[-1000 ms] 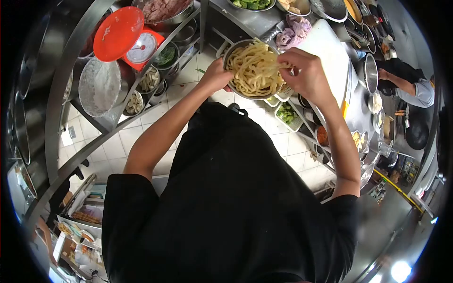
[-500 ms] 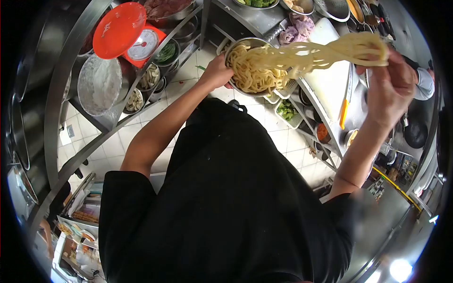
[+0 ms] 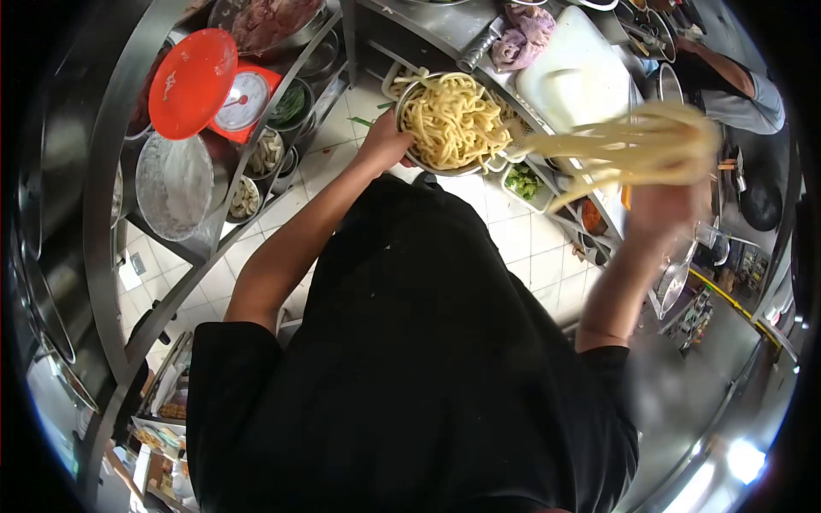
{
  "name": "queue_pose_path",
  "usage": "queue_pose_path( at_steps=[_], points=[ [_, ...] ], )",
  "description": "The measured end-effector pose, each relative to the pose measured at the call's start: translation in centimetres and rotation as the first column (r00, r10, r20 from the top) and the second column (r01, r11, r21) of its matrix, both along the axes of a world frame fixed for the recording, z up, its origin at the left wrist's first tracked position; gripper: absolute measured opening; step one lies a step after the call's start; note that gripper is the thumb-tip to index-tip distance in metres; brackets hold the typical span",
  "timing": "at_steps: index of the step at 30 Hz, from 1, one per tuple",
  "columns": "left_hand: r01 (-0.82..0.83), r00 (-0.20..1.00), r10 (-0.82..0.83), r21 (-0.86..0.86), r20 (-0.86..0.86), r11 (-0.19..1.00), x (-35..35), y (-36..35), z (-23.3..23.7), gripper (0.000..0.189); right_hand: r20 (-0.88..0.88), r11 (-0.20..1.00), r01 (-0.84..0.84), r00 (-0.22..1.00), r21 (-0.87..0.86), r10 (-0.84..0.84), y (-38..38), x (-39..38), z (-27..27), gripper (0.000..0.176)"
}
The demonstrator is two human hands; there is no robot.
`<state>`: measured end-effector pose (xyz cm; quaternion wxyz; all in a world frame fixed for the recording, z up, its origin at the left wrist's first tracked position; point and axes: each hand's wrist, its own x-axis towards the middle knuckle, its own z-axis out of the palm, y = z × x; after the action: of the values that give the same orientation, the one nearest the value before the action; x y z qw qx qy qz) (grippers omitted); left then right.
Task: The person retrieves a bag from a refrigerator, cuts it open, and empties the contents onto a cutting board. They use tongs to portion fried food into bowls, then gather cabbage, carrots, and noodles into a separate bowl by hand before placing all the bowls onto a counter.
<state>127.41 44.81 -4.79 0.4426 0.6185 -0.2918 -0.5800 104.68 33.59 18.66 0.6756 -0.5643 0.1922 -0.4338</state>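
Observation:
My left hand (image 3: 389,141) grips the rim of a round metal bowl (image 3: 466,172), its fingers closed on the left side. Thick pale-yellow noodles (image 3: 453,120) fill that bowl. Raised over to the right, my right hand (image 3: 669,205) is blurred by motion and closed on a bunch of long noodles (image 3: 633,145). Those strands stream out to the left, apart from the bowl's contents. Under them lies part of a white cutting board (image 3: 573,73). The fingertips of my right hand are hidden behind the blurred noodles.
A red dial scale (image 3: 244,103) and a flour-dusted bowl (image 3: 175,184) stand on the left shelving. A crumpled purple cloth (image 3: 523,37) lies beside the cutting board. Below the counter sits a basket of green vegetables (image 3: 523,184). Another person's arm (image 3: 718,68) reaches in at the upper right.
My right hand has swung downward with its noodles, whose strands have pulled away from the bowl. My left hand still holds the bowl. The other person's arm has come further into view.

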Motion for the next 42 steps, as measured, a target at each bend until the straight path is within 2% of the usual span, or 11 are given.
queue_pose_path(
  at_steps=[1,8,12,14,17,26,30,32,37,39,42],
  points=[
    [-0.009,1.000,0.009,-0.018,-0.004,1.000,-0.1,-0.1,-0.5,0.042,-0.283,0.987,0.108,0.949,-0.115,-0.137,0.2,0.5,-3.4,0.033],
    [-0.072,0.992,0.067,0.047,0.103,0.996,-1.3,-1.3,-6.8,0.035,-0.011,0.364,0.148,0.936,0.919,-0.351,1.1,-2.2,-29.8,0.020],
    [-0.148,0.977,0.131,0.096,0.166,0.984,-1.5,-3.3,-10.4,0.046,0.105,0.474,0.182,0.850,0.862,-0.517,-6.1,-8.4,-42.2,0.011],
    [-0.137,0.971,0.131,0.020,0.202,0.990,-1.9,-3.5,-11.1,0.043,-0.111,0.122,0.347,0.583,0.930,-0.805,-12.3,-9.8,-46.9,0.024],
    [-0.076,0.983,0.056,0.108,0.177,0.991,-1.8,-4.4,-12.0,0.040,-0.142,0.104,0.372,0.576,0.923,-0.805,-16.8,-12.3,-50.4,0.028],
    [0.212,0.974,-0.226,0.249,0.029,0.945,-4.1,-7.1,-10.3,0.042,-0.414,0.610,0.250,0.899,0.752,0.142,-8.9,-4.8,-37.6,0.050],
    [0.502,0.862,-0.506,0.186,-0.025,0.845,-4.8,-7.8,-9.1,0.041,-0.425,0.443,0.172,0.702,0.880,0.571,-9.7,-0.9,-34.1,0.058],
    [0.563,0.826,-0.559,0.179,-0.076,0.807,-4.8,-7.4,-8.4,0.041,0.101,0.274,-0.495,0.604,0.825,0.790,-10.3,1.1,-34.5,0.052],
    [0.458,0.885,-0.465,0.132,0.030,0.879,-3.2,-3.4,-8.0,0.038,-0.690,0.768,-0.634,0.516,0.091,0.508,-6.3,3.9,-27.7,0.020],
    [0.343,0.939,-0.343,0.152,-0.027,0.927,-1.9,-1.6,-7.7,0.038,-0.758,0.724,-0.539,0.651,-0.430,0.034,-3.0,4.3,-25.1,0.019],
    [0.171,0.984,-0.149,0.261,-0.102,0.950,-0.2,1.0,-5.7,0.040,-0.824,0.642,-0.613,0.564,-0.461,-0.053,0.3,5.0,-23.1,0.017]
  ],
)
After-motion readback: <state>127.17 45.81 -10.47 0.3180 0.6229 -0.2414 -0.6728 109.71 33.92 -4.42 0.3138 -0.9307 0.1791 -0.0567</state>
